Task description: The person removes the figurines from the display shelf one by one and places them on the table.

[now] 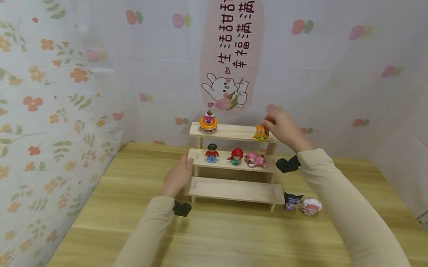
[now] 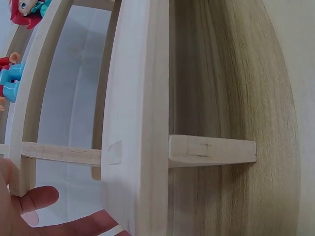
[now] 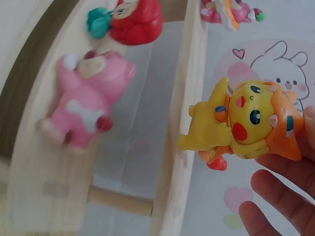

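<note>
A three-tier wooden display shelf [image 1: 237, 190] stands on the table against the cloth backdrop. My left hand [image 1: 178, 176] grips the left end of its middle tier, finger and thumb on either side of the board [image 2: 30, 118]. At the top tier's right end, my right hand [image 1: 286, 128] pinches a yellow figurine with an orange hood [image 3: 241, 118] by its head; its feet are right at the board. On the middle tier are a boy figurine in red and blue [image 1: 212, 153], a red-haired mermaid figurine [image 1: 237, 156] and a pink bear figurine lying down [image 3: 88, 98].
A bear figurine with an orange ring [image 1: 208, 122] sits on the top tier's left. Beside the shelf's lower right end stand a black-hooded figurine [image 1: 292, 201] and a white-and-pink figurine [image 1: 311, 206]. The floral cloth [image 1: 33, 92] hangs along the table's left side.
</note>
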A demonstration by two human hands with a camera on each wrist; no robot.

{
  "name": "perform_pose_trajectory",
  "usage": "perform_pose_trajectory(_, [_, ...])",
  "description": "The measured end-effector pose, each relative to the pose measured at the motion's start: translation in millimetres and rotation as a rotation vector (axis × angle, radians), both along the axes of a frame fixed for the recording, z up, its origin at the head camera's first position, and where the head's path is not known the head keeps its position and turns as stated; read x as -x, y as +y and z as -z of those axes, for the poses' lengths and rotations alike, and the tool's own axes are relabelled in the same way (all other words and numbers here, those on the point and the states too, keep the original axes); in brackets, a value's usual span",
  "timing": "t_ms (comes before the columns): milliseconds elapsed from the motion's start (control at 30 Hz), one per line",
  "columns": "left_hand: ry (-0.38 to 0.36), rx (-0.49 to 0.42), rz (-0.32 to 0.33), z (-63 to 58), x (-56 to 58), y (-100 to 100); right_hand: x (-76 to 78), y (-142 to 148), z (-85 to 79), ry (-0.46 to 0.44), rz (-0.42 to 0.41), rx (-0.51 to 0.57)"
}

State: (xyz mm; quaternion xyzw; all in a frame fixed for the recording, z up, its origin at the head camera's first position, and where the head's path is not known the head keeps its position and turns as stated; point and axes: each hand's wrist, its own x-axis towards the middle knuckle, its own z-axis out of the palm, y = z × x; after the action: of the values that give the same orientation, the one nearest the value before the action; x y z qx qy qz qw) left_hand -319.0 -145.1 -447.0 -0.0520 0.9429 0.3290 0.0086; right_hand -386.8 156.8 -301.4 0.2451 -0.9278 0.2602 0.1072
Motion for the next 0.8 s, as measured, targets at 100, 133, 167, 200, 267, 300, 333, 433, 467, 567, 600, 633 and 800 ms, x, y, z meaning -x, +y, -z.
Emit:
perform_pose_trajectory(100, [-0.001,0.003,0.000,0.8,-0.5,0.5,-4.8,13.2,4.0,-0.023,0.000,-0.010])
perform_pose_trajectory(133, [0.000,0.003,-0.001,1.2,-0.5,0.5,-6.3,17.5,5.4,-0.028,0.003,-0.010])
perform_pose_trajectory(167, [0.001,0.002,-0.002,1.4,-0.5,0.4,-8.0,21.6,6.7,-0.035,0.007,-0.006])
perform_pose_trajectory(200, [0.002,0.001,-0.002,1.8,-0.3,0.3,-9.2,25.7,8.0,-0.036,0.009,-0.006])
perform_pose_trajectory(267, [0.004,-0.004,0.000,2.0,0.0,0.3,-11.7,33.5,10.3,-0.035,0.018,0.001])
perform_pose_trajectory(300, [0.005,-0.005,0.004,2.5,0.4,0.0,-12.6,37.7,11.5,-0.030,0.019,0.003])
perform_pose_trajectory(333, [0.003,-0.003,0.006,2.5,0.6,0.0,-13.8,41.8,12.4,-0.032,0.024,0.008])
perform_pose_trajectory(433, [-0.004,0.000,0.008,1.3,0.1,0.8,-18.5,54.9,14.9,-0.040,0.029,0.026])
perform_pose_trajectory(467, [-0.001,0.006,0.008,0.4,-0.5,1.2,-20.0,59.5,16.0,-0.042,0.032,0.031])
perform_pose_trajectory(567, [-0.005,0.004,0.012,-1.1,-1.9,2.3,-25.1,74.3,20.3,-0.063,0.040,0.033])
perform_pose_trajectory(600, [-0.002,0.004,0.014,-1.3,-2.1,2.6,-26.4,79.4,22.5,-0.064,0.043,0.027])
perform_pose_trajectory(633, [-0.002,0.002,0.014,-0.8,-1.6,2.7,-27.6,84.7,25.3,-0.070,0.051,0.020])
perform_pose_trajectory(800, [-0.002,0.013,0.022,3.0,2.5,3.4,-35.4,112.1,41.7,-0.101,0.093,-0.028])
